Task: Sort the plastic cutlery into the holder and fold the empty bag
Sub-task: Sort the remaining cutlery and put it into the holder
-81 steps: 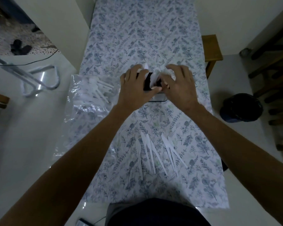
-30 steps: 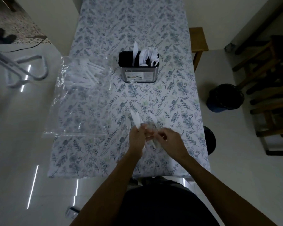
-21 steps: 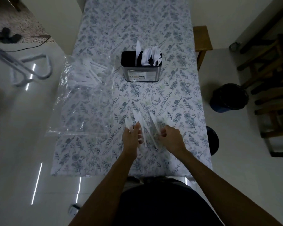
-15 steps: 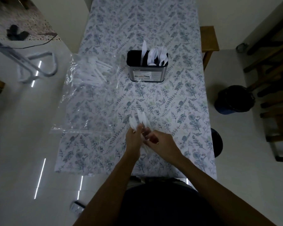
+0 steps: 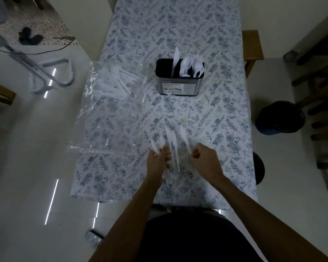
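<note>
Between both hands, white knives (image 5: 171, 142), left hand (image 5: 158, 159) gripping some, right hand (image 5: 204, 157) pinching one.

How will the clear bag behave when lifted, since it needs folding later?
The clear bag looks thin and crinkled, so it is probably floppy and light. Cutlery still lies inside at its far end, so it would likely sag and spill from there.

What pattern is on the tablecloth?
The tablecloth is white with blue-green leaf and flower sprigs all over, seen in the head view.
</note>
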Demonstrator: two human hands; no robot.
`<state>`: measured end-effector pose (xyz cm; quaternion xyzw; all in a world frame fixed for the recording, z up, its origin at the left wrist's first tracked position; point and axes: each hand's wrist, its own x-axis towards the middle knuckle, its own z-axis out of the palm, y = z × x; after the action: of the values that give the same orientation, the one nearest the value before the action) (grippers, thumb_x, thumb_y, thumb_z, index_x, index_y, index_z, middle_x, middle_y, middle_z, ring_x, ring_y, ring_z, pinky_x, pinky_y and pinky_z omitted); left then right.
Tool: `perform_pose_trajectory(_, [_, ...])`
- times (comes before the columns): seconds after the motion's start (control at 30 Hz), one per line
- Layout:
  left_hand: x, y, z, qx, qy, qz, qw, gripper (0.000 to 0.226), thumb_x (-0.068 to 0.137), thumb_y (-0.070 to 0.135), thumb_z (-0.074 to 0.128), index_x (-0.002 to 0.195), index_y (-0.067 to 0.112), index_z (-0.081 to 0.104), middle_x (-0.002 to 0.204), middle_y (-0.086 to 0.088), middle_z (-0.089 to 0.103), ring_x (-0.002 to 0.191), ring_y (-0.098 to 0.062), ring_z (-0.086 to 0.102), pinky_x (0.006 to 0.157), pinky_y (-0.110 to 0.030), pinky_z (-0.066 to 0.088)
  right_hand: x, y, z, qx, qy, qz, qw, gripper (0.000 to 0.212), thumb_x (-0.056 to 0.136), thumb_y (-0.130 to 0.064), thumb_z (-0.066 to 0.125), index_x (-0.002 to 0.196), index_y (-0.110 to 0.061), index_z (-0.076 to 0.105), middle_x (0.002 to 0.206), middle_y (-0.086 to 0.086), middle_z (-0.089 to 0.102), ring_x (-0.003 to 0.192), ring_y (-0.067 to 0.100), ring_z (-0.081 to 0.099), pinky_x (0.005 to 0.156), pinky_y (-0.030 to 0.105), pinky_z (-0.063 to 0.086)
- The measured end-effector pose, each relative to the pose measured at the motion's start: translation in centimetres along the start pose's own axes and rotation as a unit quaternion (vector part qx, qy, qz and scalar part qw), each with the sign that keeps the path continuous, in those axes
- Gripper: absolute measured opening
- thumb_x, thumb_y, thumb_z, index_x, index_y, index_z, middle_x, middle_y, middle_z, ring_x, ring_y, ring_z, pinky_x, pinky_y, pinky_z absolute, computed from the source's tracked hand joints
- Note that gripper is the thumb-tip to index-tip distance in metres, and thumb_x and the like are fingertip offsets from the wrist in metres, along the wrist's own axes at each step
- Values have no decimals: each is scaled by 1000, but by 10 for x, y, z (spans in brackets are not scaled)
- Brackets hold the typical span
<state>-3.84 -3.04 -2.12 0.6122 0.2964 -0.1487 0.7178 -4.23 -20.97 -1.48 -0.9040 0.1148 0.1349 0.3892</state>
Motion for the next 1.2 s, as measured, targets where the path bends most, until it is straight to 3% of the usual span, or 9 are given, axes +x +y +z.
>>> perform_pose_trajectory(0.1, [1,0,5,-16,-38,-2,999,40,99,37,67,109,-2,68,98,-19,76,85,-29,75,66,-36,60,-15,-21,12,9,-139,-99,985,11,85,-23,76,91,-19,68,83,-8,70,73,3,67,71,28,60])
perform_pose_trajectory(0.17, [6,-1,2,-5,-6,-1,1000,35,103,29,61,107,-5,67,96,-22,76,82,-35,74,62,-38,59,-14,-25,18,40,-124,-102,986,18,87,-35,76,93,-19,70,84,-10,71,73,-2,66,68,18,56])
perform_pose_trajectory(0.27, [10,-3,-9,19,63,-9,998,30,106,24,54,95,-1,66,78,-18,70,67,-30,68,55,-34,56,-1,-23,24,42,-47,-32,998,39,84,-53,73,87,-14,64,76,-3,68,68,8,65,63,25,53])
perform_pose_trajectory(0.5, [8,-2,-16,68,85,2,994,30,100,32,65,77,14,59,62,2,57,47,-8,50,43,-24,42,20,-19,55,-96,-26,-33,995,17,93,-23,67,89,-12,54,81,5,61,72,21,58,60,30,40])
perform_pose_trajectory(0.73, [7,7,-7,-3,18,-34,999,28,95,34,73,98,7,68,88,-9,78,77,-23,77,57,-33,58,17,-22,30,-23,46,31,998,13,88,-20,67,89,-12,57,81,3,63,72,20,62,62,36,54])
perform_pose_trajectory(0.83, [9,5,-3,-4,-20,-36,999,41,96,38,71,103,-2,70,94,-18,77,82,-28,76,69,-42,60,2,-42,29,38,-77,-62,994,10,91,-23,70,98,-15,68,85,-4,70,74,6,67,64,20,55])
perform_pose_trajectory(1.0, [12,1,-18,98,89,-29,991,18,104,15,54,94,3,64,82,-13,73,65,-20,74,54,-28,57,8,-47,39,59,-88,-55,993,6,90,-21,70,88,-18,65,79,-6,69,71,7,67,64,22,57])
perform_pose_trajectory(1.1, [11,-2,-32,103,118,-22,987,20,105,21,54,102,3,62,74,-12,70,53,-17,67,47,-28,53,22,-42,50,-42,-35,-42,998,16,89,-20,68,83,-15,54,75,1,61,64,18,58,56,36,50])
perform_pose_trajectory(1.2, [10,-4,-36,90,115,-24,989,24,105,25,55,105,3,63,72,-11,67,53,-17,62,48,-29,51,28,-38,61,-120,-56,-45,990,22,89,-23,71,95,-11,53,86,8,61,73,21,55,58,32,39])
